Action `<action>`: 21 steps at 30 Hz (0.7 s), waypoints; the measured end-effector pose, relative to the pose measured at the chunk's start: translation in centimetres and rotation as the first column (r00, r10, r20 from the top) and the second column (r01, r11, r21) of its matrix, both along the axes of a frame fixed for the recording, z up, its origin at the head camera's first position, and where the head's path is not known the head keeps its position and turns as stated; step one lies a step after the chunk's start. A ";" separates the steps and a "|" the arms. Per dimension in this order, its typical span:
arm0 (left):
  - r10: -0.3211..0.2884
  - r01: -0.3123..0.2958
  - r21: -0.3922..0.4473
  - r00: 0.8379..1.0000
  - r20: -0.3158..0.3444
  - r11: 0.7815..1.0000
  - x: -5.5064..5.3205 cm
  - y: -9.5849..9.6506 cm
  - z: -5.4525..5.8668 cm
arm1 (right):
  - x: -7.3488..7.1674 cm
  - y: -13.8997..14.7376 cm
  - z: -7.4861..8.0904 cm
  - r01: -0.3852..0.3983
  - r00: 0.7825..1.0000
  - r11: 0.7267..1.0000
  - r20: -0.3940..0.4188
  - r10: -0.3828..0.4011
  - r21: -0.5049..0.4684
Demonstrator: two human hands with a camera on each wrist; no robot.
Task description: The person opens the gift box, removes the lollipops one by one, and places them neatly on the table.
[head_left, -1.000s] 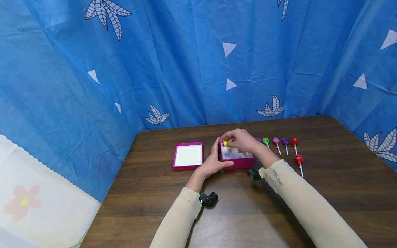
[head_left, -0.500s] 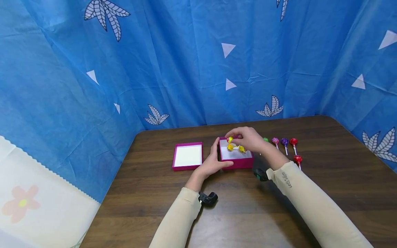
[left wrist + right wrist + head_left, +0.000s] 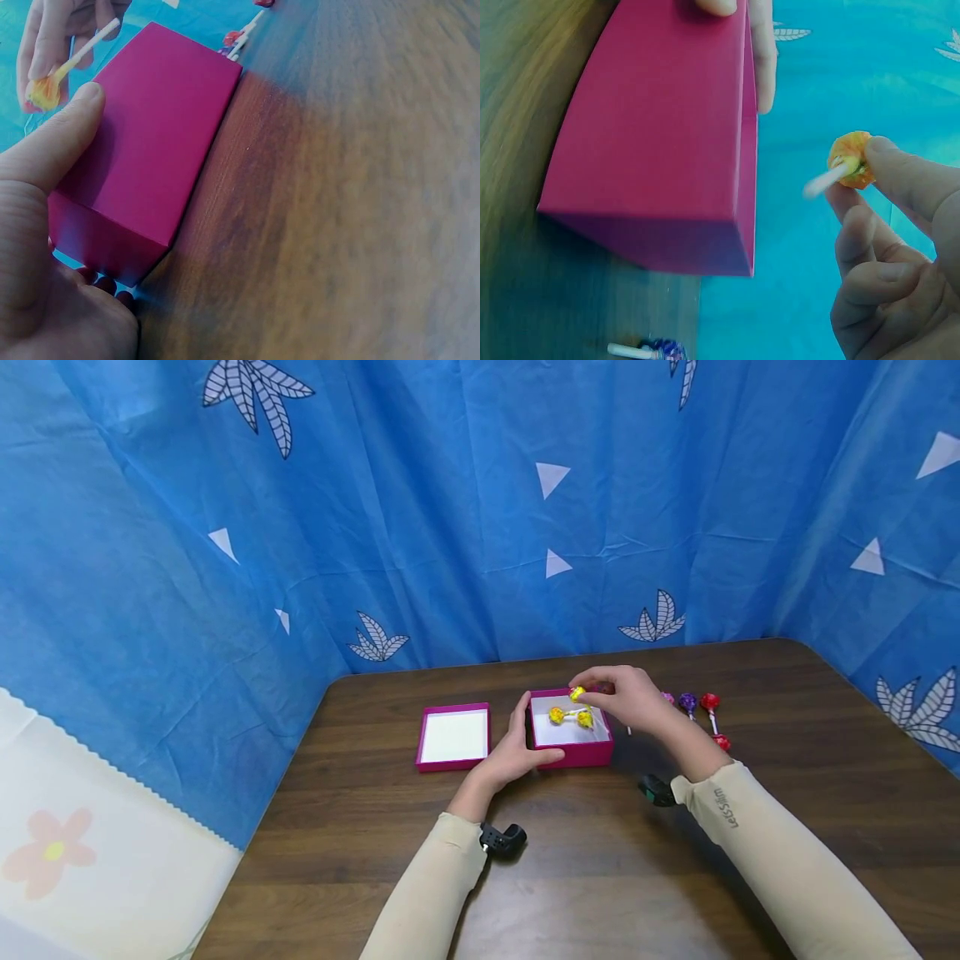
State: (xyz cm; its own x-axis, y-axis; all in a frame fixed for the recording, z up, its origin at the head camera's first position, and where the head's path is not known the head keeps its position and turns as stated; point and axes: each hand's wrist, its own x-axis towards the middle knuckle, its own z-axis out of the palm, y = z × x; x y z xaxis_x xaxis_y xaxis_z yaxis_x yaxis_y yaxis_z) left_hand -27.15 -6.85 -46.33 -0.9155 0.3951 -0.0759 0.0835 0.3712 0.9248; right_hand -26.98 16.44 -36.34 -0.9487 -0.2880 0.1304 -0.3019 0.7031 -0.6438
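A magenta box (image 3: 576, 756) with a white inside stands uncovered on the table. My left hand (image 3: 513, 757) holds its left front corner, the thumb lying on the front face and the fingers along the left side. Two yellow lollipops (image 3: 556, 715) lie inside. Over the back of the box, my right hand (image 3: 628, 695) pinches another yellow lollipop (image 3: 577, 693) by its wrapped head between thumb and index finger. In the right wrist view that lollipop (image 3: 851, 159) has its white stick pointing toward the box.
Left of the box lies its magenta-rimmed lid (image 3: 454, 737), white side up. To the right are more lollipops, among them a purple one (image 3: 687, 702) and a red one (image 3: 710, 702); my right hand and forearm partly hide the group. A blue curtain (image 3: 480, 527) hangs behind the table.
My right hand has moved right across the box with the yellow lollipop still pinched, uncovering the two yellow lollipops inside. My left hand stays on the box.
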 end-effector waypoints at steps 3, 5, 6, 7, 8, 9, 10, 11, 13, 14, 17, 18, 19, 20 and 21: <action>0.008 -0.008 -0.005 1.000 -0.005 1.000 0.0 0.0 0.0 | 0.1 0.7 -0.1 0.014 1.000 1.000 -0.006 -0.014 -0.005; 0.011 -0.011 -0.008 1.000 -0.010 1.000 0.0 0.1 0.0 | 0.3 1.2 -0.1 0.015 1.000 1.000 -0.014 -0.015 -0.005; 0.012 -0.012 -0.010 1.000 -0.012 1.000 0.0 0.1 0.0 | 0.4 1.4 -0.2 0.015 1.000 1.000 -0.016 -0.015 -0.005; 0.014 -0.014 -0.012 1.000 -0.015 1.000 0.0 0.1 0.0 | 0.4 1.6 -0.2 0.020 1.000 1.000 -0.014 -0.020 -0.004; 0.015 -0.015 -0.013 1.000 -0.016 1.000 0.0 0.2 0.0 | 0.5 1.9 -0.3 0.025 1.000 1.000 -0.013 -0.025 -0.005; 0.015 -0.015 -0.014 1.000 -0.018 1.000 0.0 0.2 0.0 | 0.6 2.2 -0.3 0.033 0.999 0.999 -0.014 -0.033 -0.005; 0.015 -0.015 -0.015 1.000 -0.018 1.000 0.0 0.2 0.0 | 0.7 2.4 -0.4 0.042 0.999 0.999 -0.013 -0.042 -0.007; 0.014 -0.014 -0.014 1.000 -0.017 1.000 0.0 0.2 0.0 | 0.7 2.7 -0.4 0.051 0.999 0.999 -0.018 -0.051 -0.008; 0.013 -0.013 -0.009 1.000 -0.018 1.000 0.0 0.2 0.0 | 0.9 3.3 -0.5 0.067 0.997 0.998 -0.027 -0.067 -0.012; 0.011 -0.011 -0.006 1.000 -0.018 1.000 0.1 0.2 0.0 | 1.0 3.6 -0.5 0.077 0.997 0.997 -0.032 -0.077 -0.013; 0.009 -0.008 0.002 1.000 -0.019 1.000 0.1 0.1 0.0 | 1.2 4.4 -0.6 0.097 0.994 0.995 -0.042 -0.098 -0.011; 0.009 -0.009 0.004 1.000 -0.020 1.000 0.1 0.1 0.0 | 1.3 4.6 -0.7 0.105 0.994 0.994 -0.041 -0.105 -0.011; 0.009 -0.009 0.003 1.000 -0.020 1.000 0.0 0.1 0.0 | 1.3 4.9 -0.8 0.113 0.993 0.994 -0.042 -0.113 -0.006; 0.009 -0.009 0.003 1.000 -0.020 1.000 0.0 0.1 0.0 | 1.3 5.1 -0.9 0.118 0.992 0.993 -0.047 -0.118 -0.004; 0.009 -0.009 0.003 1.000 -0.022 1.000 0.0 0.1 -0.1 | 1.3 5.4 -1.1 0.121 0.991 0.993 -0.050 -0.121 -0.005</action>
State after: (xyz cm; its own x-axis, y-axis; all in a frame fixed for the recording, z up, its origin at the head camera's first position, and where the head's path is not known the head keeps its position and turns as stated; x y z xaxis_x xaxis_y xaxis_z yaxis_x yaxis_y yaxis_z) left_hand -27.17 -6.78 -46.42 -0.9206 0.3866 -0.0545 0.1004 0.3694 0.9238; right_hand -25.69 21.83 -37.39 -0.9688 -0.1710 0.1795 -0.2467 0.7354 -0.6311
